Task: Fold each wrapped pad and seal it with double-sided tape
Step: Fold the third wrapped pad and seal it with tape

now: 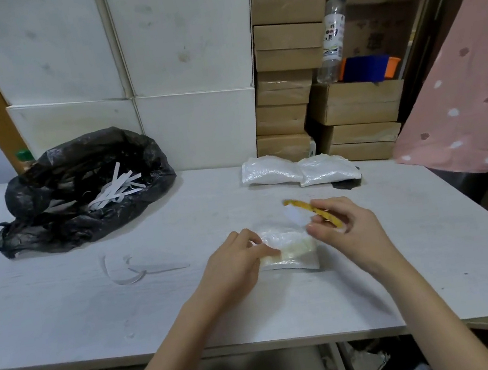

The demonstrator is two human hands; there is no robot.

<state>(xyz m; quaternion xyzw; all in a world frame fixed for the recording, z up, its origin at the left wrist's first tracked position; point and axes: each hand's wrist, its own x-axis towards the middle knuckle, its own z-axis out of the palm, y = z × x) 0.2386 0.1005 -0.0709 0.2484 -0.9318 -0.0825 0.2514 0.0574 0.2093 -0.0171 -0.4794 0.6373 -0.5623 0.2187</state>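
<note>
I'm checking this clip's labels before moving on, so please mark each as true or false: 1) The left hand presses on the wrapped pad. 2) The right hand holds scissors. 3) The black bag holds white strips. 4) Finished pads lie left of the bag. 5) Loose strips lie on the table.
1) True: the left hand rests on the wrapped pad.
2) False: the right hand holds a yellow tape roll, with a white strip pulled from it.
3) True: the black bag holds white strips.
4) False: the two other pads lie right of the bag, at the table's far edge.
5) True: loose strips lie left of the hands.
</note>
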